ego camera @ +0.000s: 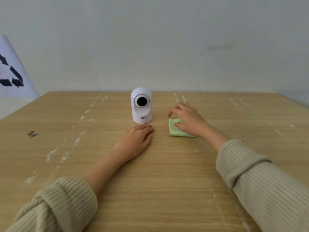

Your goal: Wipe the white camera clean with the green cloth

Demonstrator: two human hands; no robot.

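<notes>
The white camera [141, 106] stands upright near the middle of the wooden table, its round black lens facing me. A folded green cloth [175, 129] lies flat on the table to its right. My right hand [189, 118] hovers over the cloth with fingers spread; the thumb touches the cloth's top and the palm hides its right part. The cloth still lies flat, not lifted. My left hand [136, 141] rests palm down on the table just in front of the camera, fingertips a little short of its base, holding nothing.
The wooden table [100, 164] has white scuff streaks and a dark mark at the left. A plain wall runs along its far edge. A white object with a black recycling symbol [11, 72] stands beyond the table's left corner.
</notes>
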